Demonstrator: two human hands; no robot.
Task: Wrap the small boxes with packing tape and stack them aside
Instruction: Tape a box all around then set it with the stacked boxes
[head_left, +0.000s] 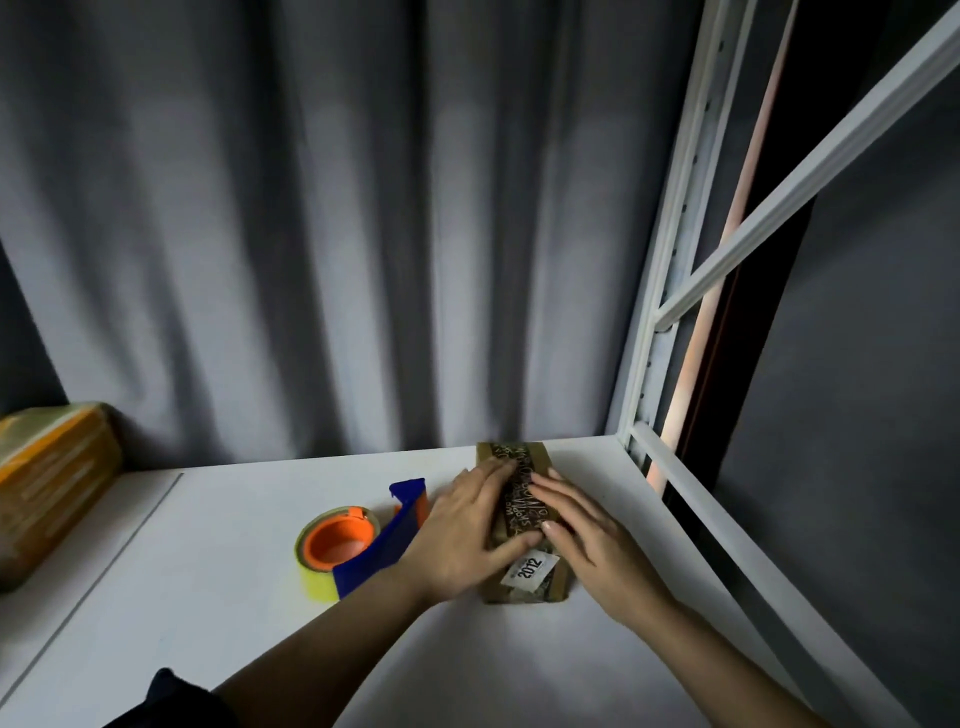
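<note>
Item: small brown cardboard box (522, 525) with a dark printed band and white label, lying flat near the right back corner of the white tabletop (208, 597). Judged light, stiff, slick where taped; best held by its long sides.

Left hand (462, 540) and right hand (587, 545): fingers straight, pressing its top.

Adjacent: blue tape dispenser with orange-cored yellow roll (358, 540); taped parcel (47, 488) far left.

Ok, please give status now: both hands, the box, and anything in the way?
Left hand and right hand flat, pressing on small taped box. Tape dispenser beside left hand, untouched. Wrapped boxes stacked far left. Nothing blocking.
</note>
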